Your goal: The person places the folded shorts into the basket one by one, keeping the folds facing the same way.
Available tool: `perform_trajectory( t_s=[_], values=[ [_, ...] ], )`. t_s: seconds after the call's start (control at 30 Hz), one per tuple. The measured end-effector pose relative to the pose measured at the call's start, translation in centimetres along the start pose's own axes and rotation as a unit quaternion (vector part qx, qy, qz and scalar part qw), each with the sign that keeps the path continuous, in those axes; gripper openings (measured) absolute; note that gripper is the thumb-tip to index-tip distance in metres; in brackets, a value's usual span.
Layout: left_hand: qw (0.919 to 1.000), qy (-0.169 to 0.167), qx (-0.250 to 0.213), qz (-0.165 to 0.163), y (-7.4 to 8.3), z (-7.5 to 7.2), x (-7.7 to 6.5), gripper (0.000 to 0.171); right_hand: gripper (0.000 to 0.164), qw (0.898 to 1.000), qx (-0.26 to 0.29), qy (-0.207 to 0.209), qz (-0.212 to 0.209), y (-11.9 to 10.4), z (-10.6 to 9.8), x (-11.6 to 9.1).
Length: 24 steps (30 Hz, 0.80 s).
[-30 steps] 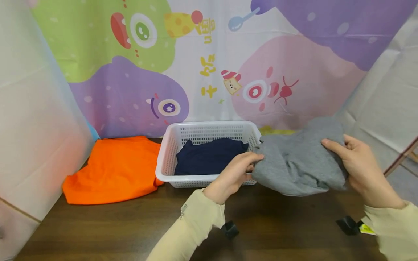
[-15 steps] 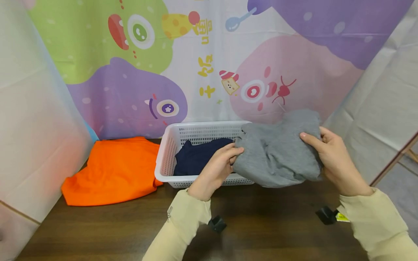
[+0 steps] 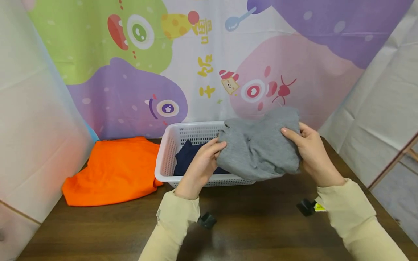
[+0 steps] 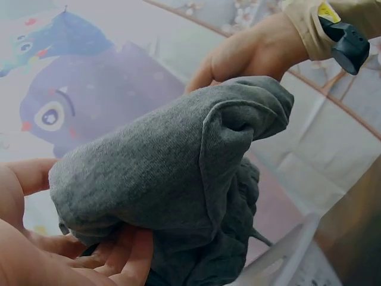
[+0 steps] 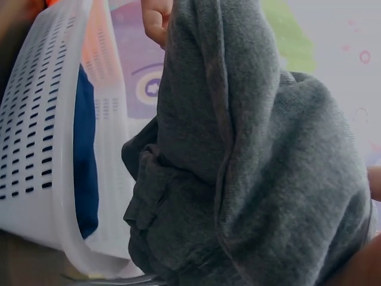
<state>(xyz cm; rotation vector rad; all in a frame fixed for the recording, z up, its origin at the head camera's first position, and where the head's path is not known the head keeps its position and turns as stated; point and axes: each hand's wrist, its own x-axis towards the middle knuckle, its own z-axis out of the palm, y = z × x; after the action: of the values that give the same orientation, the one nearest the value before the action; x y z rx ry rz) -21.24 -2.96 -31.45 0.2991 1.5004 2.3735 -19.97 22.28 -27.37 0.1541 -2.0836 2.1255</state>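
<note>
In the head view, a folded grey garment (image 3: 259, 148) is held up between both hands, over the right part of a white plastic basket (image 3: 187, 179). My left hand (image 3: 200, 163) pinches its left edge, thumb on top and fingers beneath. At the opposite edge, my right hand (image 3: 310, 154) grips the cloth with the thumb across the near face. Dark navy cloth (image 3: 187, 157) lies inside the basket, partly covered by the left hand and the grey garment. Folds and a seam of the grey garment (image 4: 149, 167) show close up in the left wrist view.
Orange cloth (image 3: 114, 172) lies spread on the brown wooden table (image 3: 254, 224), left of the basket. A patterned cartoon curtain (image 3: 209, 72) hangs behind, and pale sheets (image 3: 369, 119) stand at both sides. Black wrist devices (image 3: 207, 220) sit under the wrists.
Both hands have carried the grey garment leftward, from right of the basket to over its right part. More of the navy cloth is now hidden. The orange cloth has stayed in place.
</note>
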Motion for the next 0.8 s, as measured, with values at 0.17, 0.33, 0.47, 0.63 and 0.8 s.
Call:
perform_trajectory(
  t_s=[0.17,0.33,0.47,0.63,0.8],
  values=[
    [0.9998,0.015,-0.001,0.009,0.6,-0.9,-0.4,0.067,0.019,1.0,-0.002,-0.013,0.005,0.3,1.2,0.8],
    [0.9993,0.031,-0.014,0.014,1.2,-2.0,-0.6,0.065,0.017,0.999,0.013,-0.028,0.008,0.6,2.4,1.7],
    [0.9982,0.051,-0.029,0.013,1.7,-2.8,-0.6,0.072,0.017,0.999,0.012,-0.038,0.019,1.1,3.2,2.5],
    [0.9971,0.065,-0.032,0.024,2.0,-4.1,-0.8,0.079,0.028,0.998,-0.013,-0.044,0.037,2.0,4.4,3.5],
    [0.9972,0.064,-0.022,0.033,2.4,-5.6,-1.0,0.077,0.042,0.996,-0.05,-0.055,0.046,2.8,5.8,4.3]
  ],
)
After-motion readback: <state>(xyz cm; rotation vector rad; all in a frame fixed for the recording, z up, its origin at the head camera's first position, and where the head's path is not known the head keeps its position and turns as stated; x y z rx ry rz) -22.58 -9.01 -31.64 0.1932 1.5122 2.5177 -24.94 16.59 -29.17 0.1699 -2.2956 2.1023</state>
